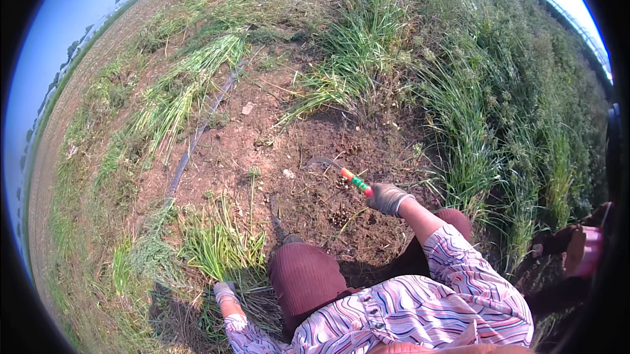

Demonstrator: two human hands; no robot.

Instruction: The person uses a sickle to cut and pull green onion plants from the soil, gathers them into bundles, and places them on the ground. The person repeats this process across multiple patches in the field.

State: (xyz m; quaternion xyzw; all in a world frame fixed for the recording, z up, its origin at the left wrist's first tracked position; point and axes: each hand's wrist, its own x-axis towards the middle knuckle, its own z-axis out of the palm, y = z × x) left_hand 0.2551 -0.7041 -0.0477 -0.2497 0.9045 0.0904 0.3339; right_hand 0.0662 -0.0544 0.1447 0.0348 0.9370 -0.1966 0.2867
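My right hand (387,199), in a grey glove, is closed around the handle of a sickle (359,183). The handle is banded orange, green and red, and the thin curved blade (321,161) points left, just over the bare soil. Low on the left, my left hand (225,290), in a pale glove, rests against a heap of cut long-leaved grass (220,249). Its fingers are too small and too mixed with the leaves to show whether they grip any. My bent knee in ribbed maroon cloth (307,278) lies between the two hands.
Tall standing grass (367,45) grows ahead, and a dense green stand (512,104) borders the right. A dark drip hose (197,141) runs along the ground at left, beside laid cut grass (190,78). Something pink and dark (584,252) is partly visible at right.
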